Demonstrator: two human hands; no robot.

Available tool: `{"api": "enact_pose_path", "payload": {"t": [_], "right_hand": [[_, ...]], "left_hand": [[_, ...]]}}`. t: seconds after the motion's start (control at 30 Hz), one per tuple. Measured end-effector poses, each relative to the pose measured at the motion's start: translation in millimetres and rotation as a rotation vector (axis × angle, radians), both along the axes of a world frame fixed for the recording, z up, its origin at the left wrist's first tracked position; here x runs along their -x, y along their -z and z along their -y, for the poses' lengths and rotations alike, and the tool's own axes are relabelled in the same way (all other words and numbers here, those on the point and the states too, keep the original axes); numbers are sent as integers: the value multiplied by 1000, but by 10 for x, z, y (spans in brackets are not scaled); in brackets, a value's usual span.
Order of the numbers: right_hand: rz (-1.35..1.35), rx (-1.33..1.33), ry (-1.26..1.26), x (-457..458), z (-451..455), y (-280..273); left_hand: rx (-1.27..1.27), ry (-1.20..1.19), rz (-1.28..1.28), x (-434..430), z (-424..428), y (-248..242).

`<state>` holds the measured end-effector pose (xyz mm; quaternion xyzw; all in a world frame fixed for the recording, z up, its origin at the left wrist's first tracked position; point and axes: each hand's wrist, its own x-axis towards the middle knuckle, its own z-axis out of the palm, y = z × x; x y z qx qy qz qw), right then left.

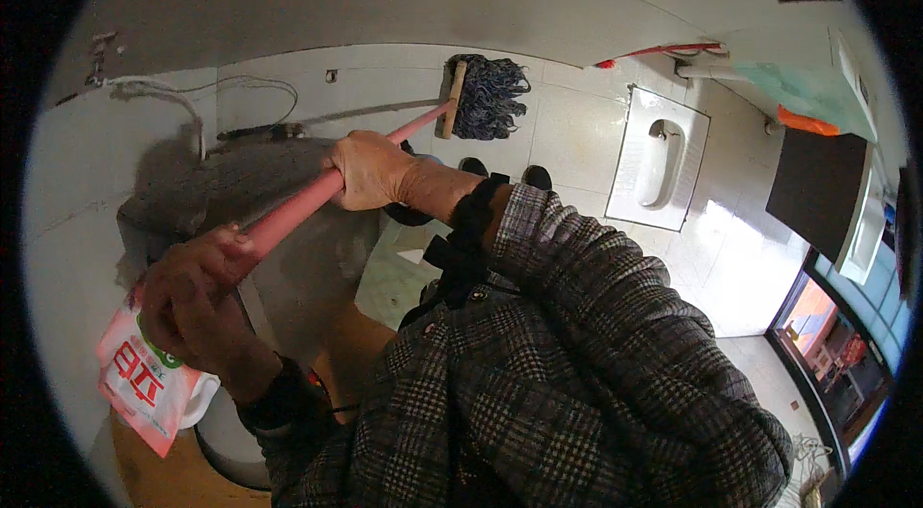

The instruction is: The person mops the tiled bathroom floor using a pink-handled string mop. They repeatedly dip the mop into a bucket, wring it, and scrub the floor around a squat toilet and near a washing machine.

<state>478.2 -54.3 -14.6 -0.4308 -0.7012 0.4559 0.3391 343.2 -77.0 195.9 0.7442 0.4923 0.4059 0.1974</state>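
Note:
A mop with a pink handle (296, 216) runs slantwise from the lower left up to its head. My right hand (375, 170) is wrapped around the middle of the handle. Nearer the handle's upper end, my left hand (198, 302) grips it too, with that end hidden by the fingers. The mop head of dark grey strands (494, 98), fixed to a wooden bar (454, 101), rests on the white tiled floor beyond my right hand. Beneath my left hand is a pink and white plastic packet (148, 382) bearing writing.
A white squat toilet (657, 158) is set in the floor right of the mop head. A large grey object (310, 248) stands below the handle. A hose (196, 115) and thin cable lie along the left wall. A dark-fronted cabinet (818, 187) and a doorway (829, 356) are at right.

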Motion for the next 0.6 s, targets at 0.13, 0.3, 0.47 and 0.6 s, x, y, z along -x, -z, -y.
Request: {"api": "enact_pose_path", "payload": {"t": [0.13,0.3,0.47,0.6], "right_hand": [[13,33,47,-242,130,-13],[67,52,88,-523,298,5],[192,65,87,-798,460,56],[246,126,106,-1042,604,190]], "left_hand": [[35,46,39,-156,-35,-5],[244,169,286,-362,-66,-4],[251,216,260,-309,-123,230],[170,198,-134,-254,-137,503]]}}
